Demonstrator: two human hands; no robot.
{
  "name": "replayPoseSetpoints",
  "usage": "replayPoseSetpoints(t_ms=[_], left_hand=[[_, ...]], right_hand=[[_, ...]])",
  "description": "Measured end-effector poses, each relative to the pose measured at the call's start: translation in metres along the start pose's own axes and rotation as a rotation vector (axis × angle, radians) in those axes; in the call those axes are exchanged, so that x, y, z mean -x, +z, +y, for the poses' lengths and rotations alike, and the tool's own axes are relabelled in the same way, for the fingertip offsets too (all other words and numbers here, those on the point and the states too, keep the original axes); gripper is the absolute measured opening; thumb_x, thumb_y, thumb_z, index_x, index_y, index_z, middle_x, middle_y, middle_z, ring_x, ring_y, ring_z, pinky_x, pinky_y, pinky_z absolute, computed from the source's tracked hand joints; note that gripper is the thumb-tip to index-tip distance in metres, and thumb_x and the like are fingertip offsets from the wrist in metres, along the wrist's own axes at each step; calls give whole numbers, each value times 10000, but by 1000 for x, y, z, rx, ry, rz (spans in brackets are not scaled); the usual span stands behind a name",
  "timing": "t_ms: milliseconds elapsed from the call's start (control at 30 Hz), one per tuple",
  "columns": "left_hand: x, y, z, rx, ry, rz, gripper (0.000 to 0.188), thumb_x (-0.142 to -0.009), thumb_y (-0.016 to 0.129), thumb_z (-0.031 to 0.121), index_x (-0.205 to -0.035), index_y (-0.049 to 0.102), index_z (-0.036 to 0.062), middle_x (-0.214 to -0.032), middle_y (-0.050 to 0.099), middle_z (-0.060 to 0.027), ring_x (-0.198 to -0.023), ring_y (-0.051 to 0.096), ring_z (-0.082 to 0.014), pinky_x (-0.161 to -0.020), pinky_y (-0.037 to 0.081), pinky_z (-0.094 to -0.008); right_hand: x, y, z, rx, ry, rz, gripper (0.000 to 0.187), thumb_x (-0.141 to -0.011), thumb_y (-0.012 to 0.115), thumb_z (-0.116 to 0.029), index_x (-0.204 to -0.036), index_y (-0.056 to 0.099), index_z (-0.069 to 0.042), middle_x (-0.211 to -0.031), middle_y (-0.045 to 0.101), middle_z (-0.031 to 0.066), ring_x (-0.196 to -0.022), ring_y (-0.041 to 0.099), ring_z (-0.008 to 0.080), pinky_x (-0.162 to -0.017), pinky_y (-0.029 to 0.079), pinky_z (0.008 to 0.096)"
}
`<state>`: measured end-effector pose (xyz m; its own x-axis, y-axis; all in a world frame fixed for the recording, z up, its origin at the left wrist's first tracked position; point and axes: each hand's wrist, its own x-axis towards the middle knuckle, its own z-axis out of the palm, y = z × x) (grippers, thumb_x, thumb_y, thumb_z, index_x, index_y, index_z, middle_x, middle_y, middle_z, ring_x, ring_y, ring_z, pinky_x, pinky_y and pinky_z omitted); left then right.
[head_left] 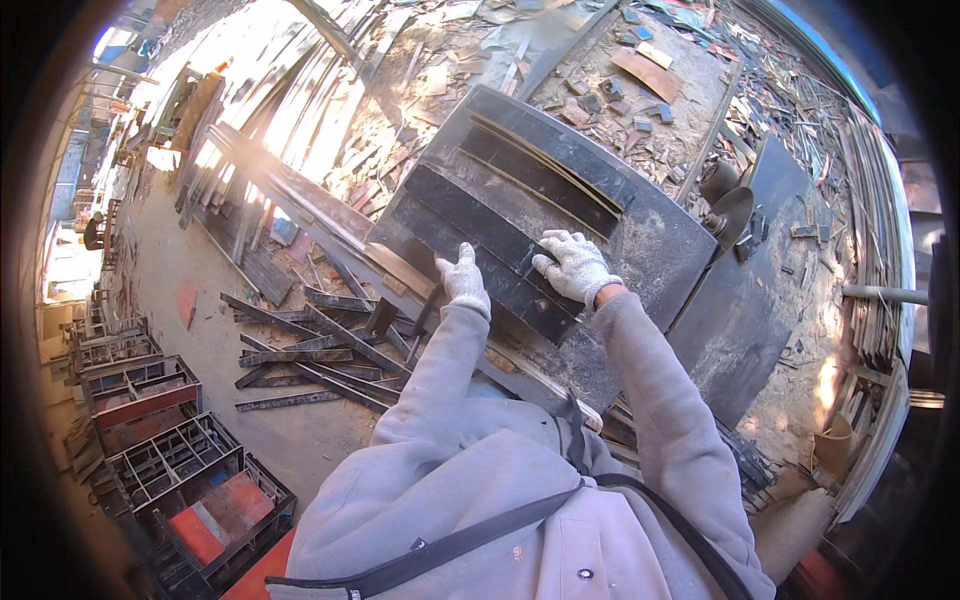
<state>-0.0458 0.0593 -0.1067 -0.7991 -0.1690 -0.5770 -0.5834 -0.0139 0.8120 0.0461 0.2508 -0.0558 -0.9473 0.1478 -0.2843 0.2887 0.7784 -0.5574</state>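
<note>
Both my hands wear pale knitted gloves and are over a dark worktable (655, 275) dusted with sawdust. My left hand (463, 277) is at the near left edge of several dark flat boards (475, 225) lying side by side, its thumb and fingers apart. On the right end of these boards rests my right hand (577, 266), fingers spread and holding nothing that I can see. Beyond them, a narrow stack of dark strips with pale edges (550, 165) lies along the tabletop. What is under my palms is hidden.
Right of the table are a round dark disc (735, 216) and a second dark panel (745, 330). A pile of dark strips (320, 345) lies on the floor at left, near metal frames (175, 450). Wood scraps (610, 100) litter the ground beyond.
</note>
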Motion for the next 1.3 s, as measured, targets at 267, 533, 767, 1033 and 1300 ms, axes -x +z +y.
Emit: replayPoseSetpoints(t_ms=[267,533,767,1033,1300], left_hand=[[-18,-13,-14,18,24,-34,786,-996,736,295,-1588,317,-6,-1579,453,-196,-1385,506,-324,-1158,403,-411],[0,-48,7,147,87,-77,846,-988,754,268,-1595,264,-59,-1647,318,-252,-1522,337,-325,-1250,278,-410],[20,-57,6,236,68,-24,783,-1007,725,212,-1577,273,-80,-1616,353,-265,-1506,363,-325,-1241,299,-410],[19,-59,6,211,104,-11,778,-1007,728,274,-1581,307,-41,-1581,389,-190,-1455,407,-284,-1212,349,-448],[24,-49,8,240,75,-13,789,-1008,727,277,-1574,294,-63,-1597,380,-259,-1492,381,-316,-1237,305,-408]], right_hand=[[-55,-32,56,345,8,417,435,-844,770,-290,-1199,667,-62,-1153,674,150,-1102,624,345,-934,502,476],[-59,40,81,518,85,207,758,-820,779,-274,-1455,484,18,-1509,490,269,-1272,551,404,-1051,466,485],[-65,18,61,496,86,167,810,-755,853,-402,-1368,539,24,-1284,621,215,-1252,556,378,-1045,461,476],[-74,13,49,398,266,-13,605,-744,868,-370,-1195,645,-34,-1224,653,197,-1180,617,380,-972,500,521],[-67,5,63,110,153,361,302,-848,686,-173,-1124,658,-54,-984,727,203,-935,719,400,-856,570,492]])
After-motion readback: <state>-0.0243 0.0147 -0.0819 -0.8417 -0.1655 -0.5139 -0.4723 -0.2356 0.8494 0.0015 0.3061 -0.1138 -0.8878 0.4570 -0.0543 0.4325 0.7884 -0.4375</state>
